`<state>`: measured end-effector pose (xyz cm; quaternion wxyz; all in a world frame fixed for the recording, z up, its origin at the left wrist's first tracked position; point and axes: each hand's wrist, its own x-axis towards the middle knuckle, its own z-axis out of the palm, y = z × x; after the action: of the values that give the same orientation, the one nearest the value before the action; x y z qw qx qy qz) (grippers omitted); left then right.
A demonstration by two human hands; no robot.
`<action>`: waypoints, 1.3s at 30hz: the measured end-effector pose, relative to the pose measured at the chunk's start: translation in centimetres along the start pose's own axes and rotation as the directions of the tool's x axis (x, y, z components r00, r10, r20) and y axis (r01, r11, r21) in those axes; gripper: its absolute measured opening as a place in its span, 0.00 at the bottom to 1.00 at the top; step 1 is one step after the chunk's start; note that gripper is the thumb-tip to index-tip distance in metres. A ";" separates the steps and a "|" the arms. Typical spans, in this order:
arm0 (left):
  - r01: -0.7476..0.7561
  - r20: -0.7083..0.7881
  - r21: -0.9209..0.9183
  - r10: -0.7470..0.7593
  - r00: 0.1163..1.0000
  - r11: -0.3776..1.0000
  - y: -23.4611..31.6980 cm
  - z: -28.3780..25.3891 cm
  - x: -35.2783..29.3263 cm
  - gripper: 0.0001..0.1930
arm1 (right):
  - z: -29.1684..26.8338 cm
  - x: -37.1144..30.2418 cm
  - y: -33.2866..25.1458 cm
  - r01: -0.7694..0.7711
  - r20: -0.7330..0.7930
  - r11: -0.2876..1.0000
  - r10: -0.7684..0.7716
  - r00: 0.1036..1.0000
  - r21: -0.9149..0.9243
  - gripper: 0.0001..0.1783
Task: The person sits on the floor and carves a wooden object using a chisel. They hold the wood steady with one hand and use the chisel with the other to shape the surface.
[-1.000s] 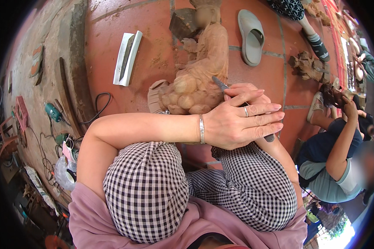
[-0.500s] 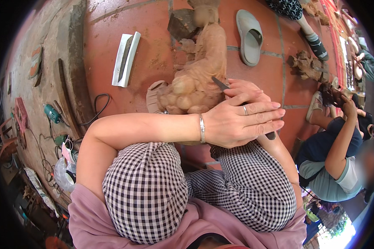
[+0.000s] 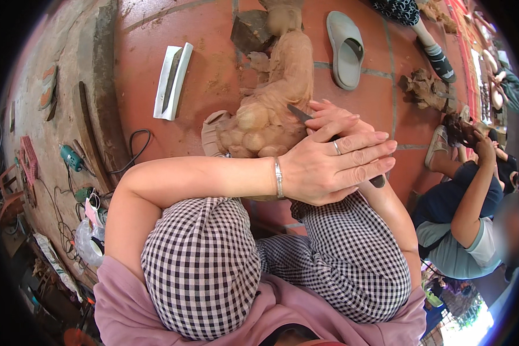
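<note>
A brown wood carving [image 3: 277,69] of a robed figure lies on the tiles in front of me, its rounded, lumpy base toward my knees. My right hand [image 3: 328,112], mostly covered, grips a dark, tapered file [image 3: 298,113] whose pointed end touches the carving's right side. Across the top of it lies my left hand [image 3: 331,167], fingers stretched out and slightly apart, a ring and a metal bracelet on it. The file's butt sticks out beneath the left fingers. How the right fingers wrap the file is partly hidden.
A dark flat tool on folded white paper [image 3: 173,81] lies left of the carving, a grey slipper [image 3: 346,52] to its right. Wood scraps [image 3: 427,89] lie farther right, near a seated person [image 3: 461,225]. A green power tool [image 3: 71,157] and cords are at left.
The file and both hands have shifted slightly up and left along the carving. My left arm stays crossed over my right hand.
</note>
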<state>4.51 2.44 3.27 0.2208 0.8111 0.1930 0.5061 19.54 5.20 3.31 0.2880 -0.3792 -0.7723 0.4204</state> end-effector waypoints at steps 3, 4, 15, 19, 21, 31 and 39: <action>0.016 0.022 -0.007 -0.016 1.000 1.000 -0.1 0.0 -0.2 0.35 | -0.6 -0.3 1.2 0.060 0.030 0.997 -0.059 0.998 -0.045 0.18; -0.002 0.020 0.002 0.002 1.000 1.000 -0.1 0.1 -0.1 0.35 | -0.8 -0.4 1.5 0.081 0.037 0.995 -0.079 0.996 -0.061 0.18; 0.024 0.035 0.011 -0.024 0.999 1.000 -0.1 -0.4 -0.5 0.31 | -0.7 -0.8 1.5 0.044 0.011 0.999 -0.044 0.999 -0.025 0.17; 0.060 0.065 0.010 -0.060 0.996 0.998 -0.2 -0.9 -0.3 0.30 | -0.1 0.7 -3.1 -0.394 -0.071 0.876 0.428 0.901 0.279 0.16; 0.009 0.059 0.011 -0.009 0.998 1.000 -0.1 -0.8 -0.5 0.30 | 0.2 0.7 -3.6 -0.463 -0.064 0.817 0.512 0.856 0.344 0.17; 0.005 0.081 0.060 -0.010 0.997 0.998 -0.1 -1.1 -0.7 0.29 | 0.3 0.4 -2.7 -0.342 -0.010 0.898 0.359 0.933 0.275 0.18; 0.024 0.049 0.041 -0.026 0.998 0.999 -0.3 -0.9 -0.8 0.29 | 0.2 0.9 -2.4 -0.279 0.005 0.930 0.286 0.958 0.240 0.16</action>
<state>3.33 2.44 2.89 0.2152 0.8253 0.2076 0.4790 18.06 5.03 5.45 0.2794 -0.4553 -0.6493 0.5413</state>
